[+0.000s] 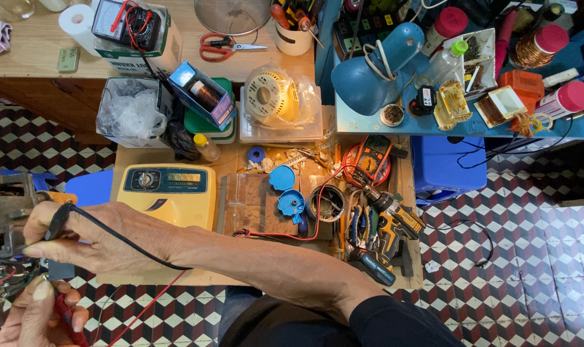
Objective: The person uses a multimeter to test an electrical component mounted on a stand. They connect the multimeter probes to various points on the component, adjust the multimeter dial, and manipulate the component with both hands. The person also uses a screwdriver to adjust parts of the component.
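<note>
Over checkered floor, right hand [89, 238] pinches black probe [57, 222] above left hand [35, 315].

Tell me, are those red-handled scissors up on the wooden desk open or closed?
Closed. The red-handled scissors lie flat on the wooden desk, blades together in one narrow point aimed right, the two handle loops side by side.

Glossy yellow plastic meter [170, 193] on a worn, matt wooden bench [253, 205]; smooth blue plastic lamp shade [375, 71].
</note>
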The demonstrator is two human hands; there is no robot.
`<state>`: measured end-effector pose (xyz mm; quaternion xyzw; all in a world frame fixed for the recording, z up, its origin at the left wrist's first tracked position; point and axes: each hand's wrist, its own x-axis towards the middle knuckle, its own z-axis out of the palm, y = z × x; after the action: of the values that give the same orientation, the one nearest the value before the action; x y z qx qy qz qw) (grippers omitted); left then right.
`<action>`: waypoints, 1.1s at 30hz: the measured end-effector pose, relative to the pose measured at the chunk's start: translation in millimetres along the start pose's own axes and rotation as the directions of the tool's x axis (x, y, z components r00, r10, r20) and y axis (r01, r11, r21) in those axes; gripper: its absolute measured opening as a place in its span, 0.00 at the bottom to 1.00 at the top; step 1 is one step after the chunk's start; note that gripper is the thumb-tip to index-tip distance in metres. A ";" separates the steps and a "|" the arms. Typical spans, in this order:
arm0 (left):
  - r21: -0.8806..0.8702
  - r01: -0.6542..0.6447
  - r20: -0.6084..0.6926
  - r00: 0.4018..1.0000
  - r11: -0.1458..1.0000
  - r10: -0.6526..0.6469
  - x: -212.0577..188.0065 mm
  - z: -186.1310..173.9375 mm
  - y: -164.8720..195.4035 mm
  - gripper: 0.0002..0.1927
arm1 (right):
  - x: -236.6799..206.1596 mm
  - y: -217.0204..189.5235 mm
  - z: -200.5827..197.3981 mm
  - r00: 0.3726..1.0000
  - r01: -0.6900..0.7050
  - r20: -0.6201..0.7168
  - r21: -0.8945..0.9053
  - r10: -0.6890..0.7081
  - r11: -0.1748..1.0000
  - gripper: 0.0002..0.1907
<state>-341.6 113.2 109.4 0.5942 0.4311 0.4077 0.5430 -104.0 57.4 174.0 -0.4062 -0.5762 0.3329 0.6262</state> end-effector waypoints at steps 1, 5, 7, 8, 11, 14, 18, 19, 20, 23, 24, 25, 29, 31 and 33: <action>0.004 -0.005 0.001 1.000 1.000 0.005 -0.4 1.1 1.8 0.08 | 0.5 0.1 -0.2 1.000 -0.001 0.003 0.007 0.001 1.000 0.13; 0.027 0.023 -0.016 1.000 0.999 -0.022 -3.7 11.8 14.4 0.08 | 2.3 -3.1 -2.3 1.000 0.004 0.006 0.014 -0.004 1.000 0.13; 0.010 0.071 -0.052 0.996 0.997 -0.071 -5.2 18.3 24.3 0.09 | 3.1 -5.8 -1.7 1.000 0.014 -0.008 -0.022 -0.014 1.000 0.12; 0.002 0.095 -0.071 0.993 0.995 -0.095 -5.8 22.6 29.3 0.10 | 3.4 -6.7 -1.8 0.999 0.029 -0.019 -0.046 -0.030 0.999 0.12; -0.308 0.136 -0.105 0.979 0.941 -0.176 -14.1 41.7 35.9 0.09 | 4.4 -3.3 -6.8 1.000 0.029 -0.004 -0.078 -0.029 0.997 0.11; -0.349 0.156 -0.093 0.975 0.924 -0.199 -6.7 51.9 39.4 0.09 | 19.6 11.1 -15.8 0.982 0.188 0.020 -0.131 -0.187 0.973 0.06; -0.379 0.250 -0.134 0.938 0.891 -0.320 12.0 61.6 45.0 0.11 | 29.0 17.4 -13.1 0.997 -0.075 0.007 0.039 0.075 0.996 0.09; -0.401 0.256 -0.111 0.940 0.880 -0.324 12.8 62.4 46.9 0.12 | 28.4 17.3 -14.3 0.983 -0.182 0.018 0.094 0.181 0.979 0.12; -0.423 0.239 -0.099 0.947 0.874 -0.306 13.1 62.8 48.8 0.12 | 26.2 17.6 -15.1 0.987 -0.153 -0.026 0.132 0.157 0.980 0.12; -0.461 0.219 -0.061 0.959 0.860 -0.277 16.5 60.2 51.9 0.13 | 10.3 28.7 -21.8 0.984 -0.092 -0.142 0.110 0.107 0.990 0.12; -0.459 0.226 -0.056 0.958 0.859 -0.282 22.0 56.6 54.7 0.14 | 8.2 34.3 -23.3 0.983 -0.092 -0.159 0.015 0.093 0.996 0.12; -0.458 0.233 -0.053 0.956 0.858 -0.288 25.1 56.0 56.0 0.14 | 2.9 42.2 -27.0 0.982 -0.091 -0.172 -0.078 0.076 0.993 0.12; -0.503 0.202 -0.022 0.969 0.841 -0.247 33.6 59.5 45.5 0.14 | -40.9 99.2 -49.2 0.969 -0.213 -0.012 -0.541 0.246 0.813 0.12; -0.535 0.211 -0.006 0.967 0.818 -0.253 33.4 58.3 37.9 0.14 | -61.3 127.0 -62.6 0.893 -0.312 0.029 -0.678 0.449 0.665 0.12; -0.564 0.192 -0.020 0.969 0.803 -0.246 31.4 58.1 28.0 0.14 | -74.2 151.6 -73.8 0.922 -0.163 0.109 -0.762 0.372 0.627 0.18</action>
<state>-275.1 125.0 133.3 0.3364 0.3834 0.4773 0.7156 -31.5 50.4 4.8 -0.6596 -0.6693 0.2099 0.2702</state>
